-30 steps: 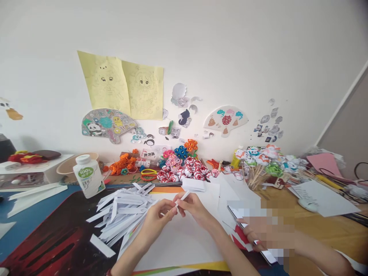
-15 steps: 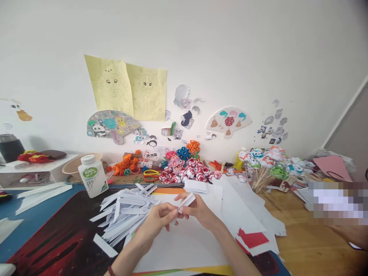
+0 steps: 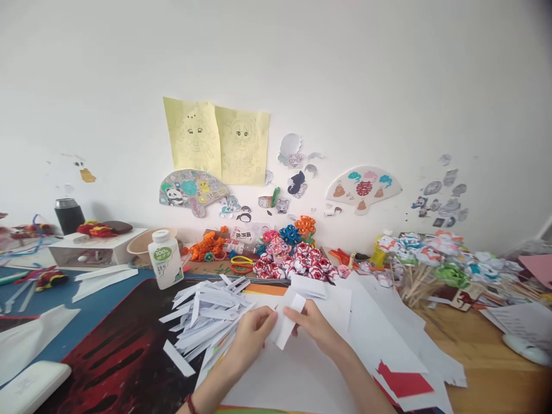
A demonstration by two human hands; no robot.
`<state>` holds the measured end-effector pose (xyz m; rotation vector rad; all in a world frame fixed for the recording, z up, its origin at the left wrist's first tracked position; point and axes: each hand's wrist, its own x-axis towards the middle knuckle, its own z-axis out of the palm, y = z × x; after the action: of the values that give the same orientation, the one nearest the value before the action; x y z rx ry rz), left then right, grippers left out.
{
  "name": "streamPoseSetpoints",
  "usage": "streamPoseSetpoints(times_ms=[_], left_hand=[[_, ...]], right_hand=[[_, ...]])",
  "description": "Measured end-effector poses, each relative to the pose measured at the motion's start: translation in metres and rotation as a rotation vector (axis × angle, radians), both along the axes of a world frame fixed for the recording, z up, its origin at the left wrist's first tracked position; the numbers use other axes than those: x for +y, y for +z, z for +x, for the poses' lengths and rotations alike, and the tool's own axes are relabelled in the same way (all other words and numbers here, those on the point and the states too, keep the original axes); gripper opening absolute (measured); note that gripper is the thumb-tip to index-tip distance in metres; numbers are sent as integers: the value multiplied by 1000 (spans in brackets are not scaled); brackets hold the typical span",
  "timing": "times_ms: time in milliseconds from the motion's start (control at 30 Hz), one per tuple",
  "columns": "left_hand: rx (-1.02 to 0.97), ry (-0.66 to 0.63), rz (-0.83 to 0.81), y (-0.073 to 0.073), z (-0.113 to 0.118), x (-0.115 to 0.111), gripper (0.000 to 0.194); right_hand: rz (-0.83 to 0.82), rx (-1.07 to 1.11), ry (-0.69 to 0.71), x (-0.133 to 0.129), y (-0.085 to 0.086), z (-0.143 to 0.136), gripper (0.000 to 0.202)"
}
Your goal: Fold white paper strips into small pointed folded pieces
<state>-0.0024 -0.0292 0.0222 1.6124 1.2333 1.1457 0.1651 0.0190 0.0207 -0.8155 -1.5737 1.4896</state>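
Observation:
A small white paper strip (image 3: pixel 288 325) is held tilted above the large white sheets (image 3: pixel 276 376). My right hand (image 3: pixel 314 326) pinches it from the right, thumb on top and fingers behind. At the strip's left edge is my left hand (image 3: pixel 253 332), thumb and forefinger pressed together; whether they grip the strip's edge or something smaller cannot be made out. Beside my left hand lies a heap of white paper strips (image 3: pixel 207 316), with a single strip (image 3: pixel 179 357) apart in front of it. A folded white paper (image 3: pixel 309 286) rests behind my hands.
A white bottle (image 3: pixel 166 261) stands behind the heap. Red-and-white paper flowers (image 3: pixel 297 261) line the back. Paper flowers on sticks (image 3: pixel 425 253) stand at the right, and a white case (image 3: pixel 34 388) lies front left. A red paper piece (image 3: pixel 405 382) lies front right.
The view has turned left. The strip, narrow and angled between my fingers before, now shows its broad face and points downward. My left fingertips have moved to its left edge.

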Motion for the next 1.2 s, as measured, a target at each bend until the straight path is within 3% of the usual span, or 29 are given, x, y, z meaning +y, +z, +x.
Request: streamPoseSetpoints(times_ms=[133,233,333,467,600,767,900,1000,1200], left_hand=[[47,65,23,2,-3,0,40],[88,153,74,6,-5,-1,29],[142,155,122,10,-5,-4,18],[226,163,183,12,-3,-7,16],[361,308,277,9,-5,-8,18],[621,497,555,-4,-12,-8,16],[825,407,761,-9,-18,-8,26],[671,361,676,-3,-18,-7,24],[-51,211,168,20,-18,-1,29]], right_hand=[[-28,-65,-44,0,-2,0,37],[-32,-93,32,-6,3,0,35],[-12,-139,97,-12,5,-2,33],[31,-158,124,-14,6,-4,34],[71,-132,175,-12,6,-7,38],[75,-84,155,-12,3,-11,44],[127,-99,101,-10,2,-13,43],[199,-168,37,-9,3,-12,41],[246,-187,33,-14,15,-8,34]])
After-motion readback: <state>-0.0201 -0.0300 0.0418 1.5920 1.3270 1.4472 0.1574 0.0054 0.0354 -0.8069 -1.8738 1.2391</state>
